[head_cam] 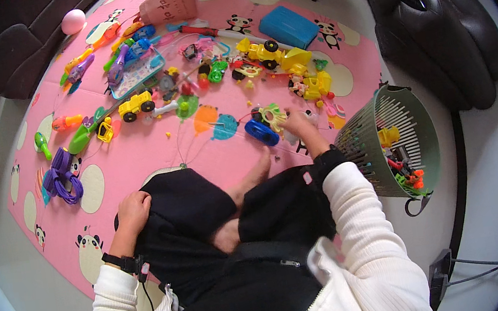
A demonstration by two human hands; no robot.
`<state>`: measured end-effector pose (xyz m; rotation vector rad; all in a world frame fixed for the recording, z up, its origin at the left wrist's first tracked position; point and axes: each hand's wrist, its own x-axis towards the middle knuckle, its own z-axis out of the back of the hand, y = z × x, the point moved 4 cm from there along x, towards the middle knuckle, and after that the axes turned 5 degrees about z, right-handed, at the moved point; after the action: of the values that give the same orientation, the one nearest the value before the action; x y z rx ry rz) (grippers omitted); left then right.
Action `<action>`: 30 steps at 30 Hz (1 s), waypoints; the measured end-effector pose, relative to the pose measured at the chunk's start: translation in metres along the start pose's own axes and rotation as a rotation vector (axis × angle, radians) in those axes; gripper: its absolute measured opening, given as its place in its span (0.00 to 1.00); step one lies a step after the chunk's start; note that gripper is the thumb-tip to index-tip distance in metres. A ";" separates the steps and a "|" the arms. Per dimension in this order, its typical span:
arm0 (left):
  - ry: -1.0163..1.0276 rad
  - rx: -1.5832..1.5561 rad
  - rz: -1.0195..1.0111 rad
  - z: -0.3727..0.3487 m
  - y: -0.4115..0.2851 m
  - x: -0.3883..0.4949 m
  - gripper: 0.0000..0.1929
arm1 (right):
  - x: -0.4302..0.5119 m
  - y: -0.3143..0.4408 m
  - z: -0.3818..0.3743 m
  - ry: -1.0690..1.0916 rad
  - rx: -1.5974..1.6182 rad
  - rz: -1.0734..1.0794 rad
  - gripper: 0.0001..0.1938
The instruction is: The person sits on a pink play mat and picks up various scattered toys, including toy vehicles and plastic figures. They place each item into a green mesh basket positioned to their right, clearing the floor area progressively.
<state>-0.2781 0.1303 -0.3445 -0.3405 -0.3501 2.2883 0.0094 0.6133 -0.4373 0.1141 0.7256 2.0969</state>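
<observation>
My right hand reaches forward on the right with its fingers at the edge of a pale yellow-green plastic toy piece; whether they grip it is too small to tell. A blue oval plastic toy lies just left of that piece. My left hand rests on my left knee, its fingers curled against the dark trousers. Beyond the hands, a yellow toy truck, a green toy shovel and a larger yellow toy loader lie on the pink panda mat.
At my right stands a green slatted basket holding several toys. A purple bundled cord lies on the left. Farther back are a blue box, a pink bag, a patterned tray and a pink ball. Dark leather seating borders the right.
</observation>
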 end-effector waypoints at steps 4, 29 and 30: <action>-0.066 0.030 0.029 -0.002 -0.002 -0.004 0.11 | -0.029 0.027 0.077 -0.061 0.604 -0.003 0.27; -0.184 0.104 -0.101 -0.001 -0.015 -0.013 0.09 | -0.216 0.072 0.237 -0.695 0.007 0.306 0.13; -0.177 0.110 -0.101 -0.001 -0.015 -0.012 0.08 | -0.195 0.070 0.225 -0.628 -0.032 0.242 0.14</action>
<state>-0.2600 0.1318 -0.3391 -0.0637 -0.3213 2.2330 0.1518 0.5336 -0.1785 0.8352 0.3037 2.1189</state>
